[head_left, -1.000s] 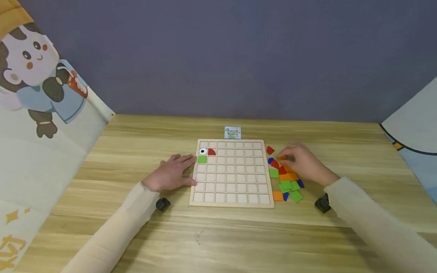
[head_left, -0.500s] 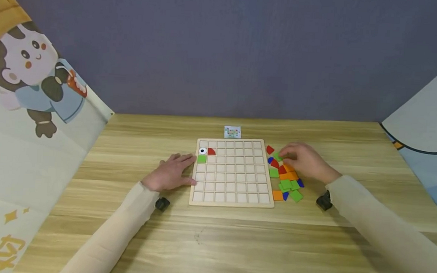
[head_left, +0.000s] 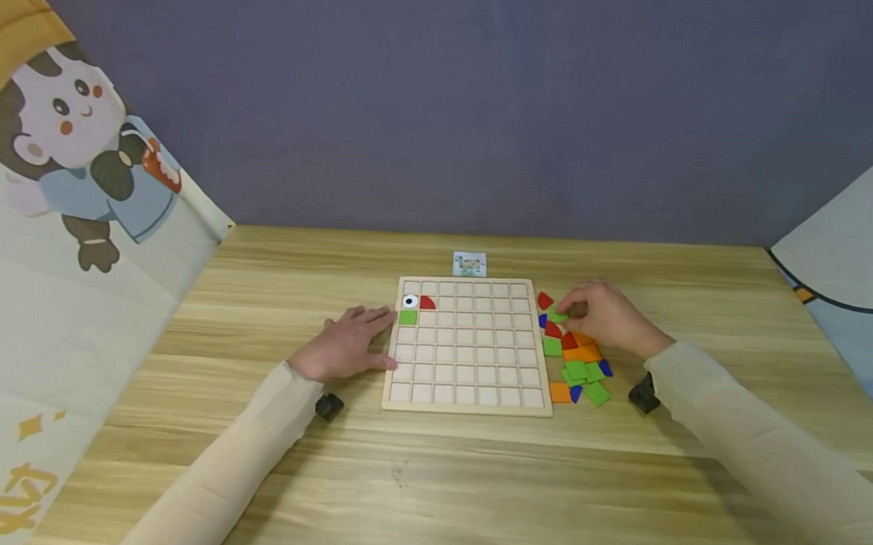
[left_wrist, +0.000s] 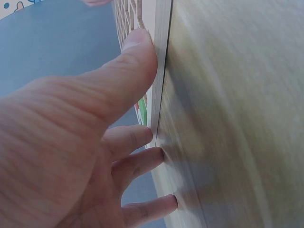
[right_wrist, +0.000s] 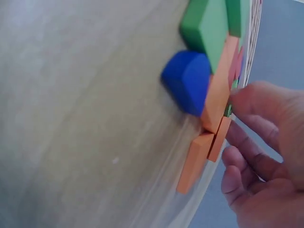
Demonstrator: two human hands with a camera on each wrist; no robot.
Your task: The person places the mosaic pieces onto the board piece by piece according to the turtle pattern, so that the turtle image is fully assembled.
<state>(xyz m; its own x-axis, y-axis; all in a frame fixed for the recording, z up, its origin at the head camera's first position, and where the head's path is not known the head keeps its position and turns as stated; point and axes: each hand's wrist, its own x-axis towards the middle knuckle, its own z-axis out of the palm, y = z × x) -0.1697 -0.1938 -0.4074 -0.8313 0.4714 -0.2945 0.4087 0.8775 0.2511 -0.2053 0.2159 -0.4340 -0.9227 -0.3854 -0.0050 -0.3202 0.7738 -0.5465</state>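
Dark wall: behind the table, at 12 o'clock on a clock centred on the board as the head camera sees it.
Wood-grain table: reaches past the board on every side.
Cartoon print: on the pale side wall, far out at 10 o'clock.
Grid board: flat on the table, at the clock's centre, seven cells by seven.
Left hand: at 9 o'clock, fingers spread wide, holding nothing; the thumb lies over the board's rim and a fingertip meets its edge.
Right hand: between 2 and 3 o'clock; thumb and forefinger set narrow, tips at a green tile; whether they pinch it or only touch it, I cannot tell. The other fingers curl loosely.
Heap of pieces: at 3 o'clock, beside the board; green, orange, red and blue, some overlapping.
Picture card: at 12 o'clock, just beyond the board; its drawing is too small to read.
Eye tile: at 10 o'clock, first column, second row from the far edge.
Green square: next cell, at the eye's 6 o'clock.
Red quarter-round: next cell, at the eye's 3 o'clock.
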